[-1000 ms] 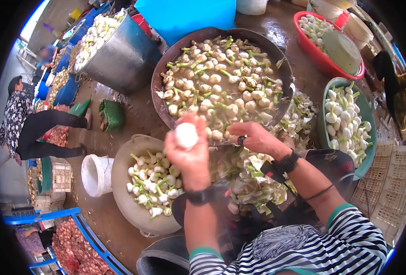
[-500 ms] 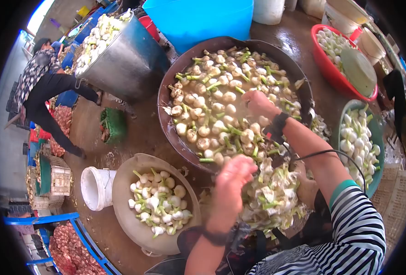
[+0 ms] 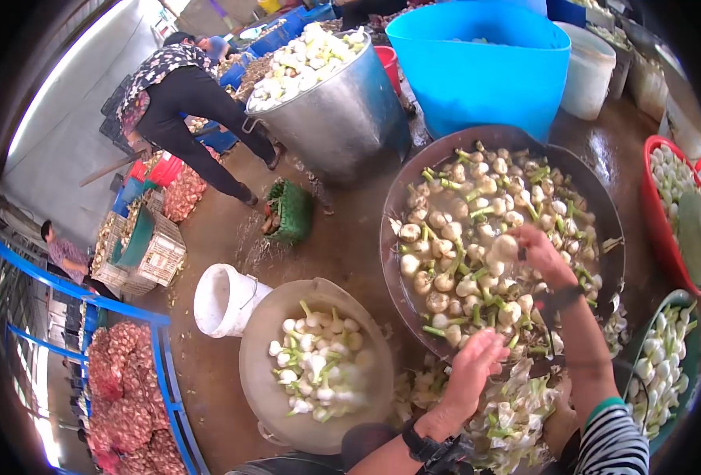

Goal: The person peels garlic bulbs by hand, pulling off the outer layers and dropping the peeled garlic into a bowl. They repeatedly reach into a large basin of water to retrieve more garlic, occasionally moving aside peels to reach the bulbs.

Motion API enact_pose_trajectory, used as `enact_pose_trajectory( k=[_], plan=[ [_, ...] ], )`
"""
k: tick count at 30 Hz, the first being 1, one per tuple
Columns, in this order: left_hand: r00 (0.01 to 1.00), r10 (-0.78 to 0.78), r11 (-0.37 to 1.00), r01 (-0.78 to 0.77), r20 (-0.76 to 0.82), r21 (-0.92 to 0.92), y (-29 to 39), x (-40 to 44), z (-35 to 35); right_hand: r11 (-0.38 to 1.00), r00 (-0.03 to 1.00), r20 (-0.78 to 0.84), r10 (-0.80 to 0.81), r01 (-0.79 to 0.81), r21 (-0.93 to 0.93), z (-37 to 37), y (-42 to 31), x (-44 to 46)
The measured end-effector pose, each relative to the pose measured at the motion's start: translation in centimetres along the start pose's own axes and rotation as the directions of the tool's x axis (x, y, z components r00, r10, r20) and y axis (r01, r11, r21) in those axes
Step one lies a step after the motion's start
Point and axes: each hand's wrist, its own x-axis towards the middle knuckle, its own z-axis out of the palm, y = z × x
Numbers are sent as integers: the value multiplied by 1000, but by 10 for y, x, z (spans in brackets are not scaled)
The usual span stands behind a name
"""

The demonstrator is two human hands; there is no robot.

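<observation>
My right hand (image 3: pixel 547 255) is over the wide dark pan (image 3: pixel 394 277) of murky water, its fingers closed on a pale bulb (image 3: pixel 505 248). Many bulbs with green stems float in that pan. Nearer to me, my left hand (image 3: pixel 477 370) is raised by the pan's front rim, fingers extended and nothing visible in it. Below both hands lies a heap of peeled leaves and skins (image 3: pixel 513 416). To the left, a round beige bowl (image 3: pixel 267 388) contains cleaner white bulbs (image 3: pixel 319 356); its right side is blurred.
A white bucket (image 3: pixel 228 301), green basket (image 3: pixel 289 211), metal pot (image 3: pixel 335 119) of bulbs and blue tub (image 3: pixel 481 75) stand beyond. At right are a red basin (image 3: pixel 655 214) and green tub (image 3: pixel 687 380) of bulbs. A person (image 3: pixel 184 95) bends at upper left.
The white bulb has left my left hand, which is now empty. My right hand went into the pan and now grips a bulb. The view has swung left.
</observation>
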Motion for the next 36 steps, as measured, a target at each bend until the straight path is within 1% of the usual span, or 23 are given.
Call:
enact_pose_trajectory(
  k=[2, 4, 5, 6, 8, 9, 10, 11, 12, 13, 14, 15, 16, 17, 18, 21, 25, 27, 28, 29, 32, 33, 36],
  plan=[
    [999, 20, 996, -23, -39, -83, -4, 6, 1, 974, 972, 70, -224, 220, 56, 31, -28, -52],
    [999, 32, 985, -37, -36, -168, 2, 9, 5, 949, 950, 67, -306, 309, -57, 61, -40, -98],
    [991, 90, 983, -71, 104, -167, 2, 14, 0, 932, 947, 90, -307, 318, -173, 74, -46, -118],
    [976, 127, 968, -82, 179, -237, 1, 21, -5, 902, 946, 111, -305, 325, -286, 82, -49, -136],
    [982, 168, 952, -139, 85, -271, -2, 19, -6, 907, 938, 128, -323, 345, -241, 87, -49, -162],
    [975, 212, 964, -198, 60, -174, -2, 15, -4, 965, 967, 43, -251, 254, -65, 85, -50, -169],
    [965, 258, 964, -255, 38, -74, 2, 9, 0, 979, 986, -27, -163, 165, 122, 85, -53, -174],
    [952, 305, 952, -305, 21, 27, 5, 3, 4, 959, 977, -131, -169, 193, 206, 89, -58, -178],
    [854, 519, 819, -507, 30, 267, 3, -1, 7, 931, 958, -233, -164, 229, 286, 96, -65, -182],
    [712, 696, 594, -643, 92, 483, 0, -3, 9, 905, 945, -271, -184, 270, 328, 102, -61, -181],
    [545, 815, 306, -695, 198, 651, -4, -5, 13, 917, 951, -254, -177, 253, 309, 110, -69, -183],
    [429, 870, 184, -738, 242, 649, -5, -7, 18, 947, 919, -328, -221, 283, 153, 117, -68, -185],
    [405, 876, 127, -715, 260, 687, -5, -8, 19, 955, 879, -389, -275, 296, -6, 123, -65, -184],
    [445, 862, 173, -710, 244, 683, -4, -16, 17, 944, 820, -477, -315, 325, -65, 132, -65, -190],
    [489, 842, 221, -700, 230, 679, -1, -17, 18, 943, 829, -458, -321, 325, -73, 133, -67, -192],
    [555, 806, 307, -689, 206, 657, 8, -28, 14, 939, 852, -398, -340, 332, -93, 132, -69, -202],
    [637, 737, 470, -722, 224, 507, 7, -24, 6, 920, 868, -304, -392, 361, -155, 129, -75, -213],
    [814, 508, 748, -579, 281, 324, 9, -31, -1, 881, 875, -224, -429, 350, -318, 121, -73, -221],
    [864, 380, 853, -465, 330, 235, 13, -36, -2, 849, 878, -180, -444, 348, -397, 116, -73, -223],
    [845, 382, 890, -446, 374, 98, 11, -36, -4, 827, 877, -149, -458, 358, -432, 112, -72, -227],
    [903, 147, 977, -196, 404, 84, 29, -52, -11, 798, 882, -90, -462, 370, -475, 107, -75, -236],
    [887, 189, 977, -211, 422, 6, 24, -50, -11, 791, 848, -143, -511, 398, -465, 112, -74, -237],
    [742, 44, 954, 167, 669, -248, 10, -27, -21, 870, 841, -250, -481, 421, -257, 111, -58, -232]
  ],
)
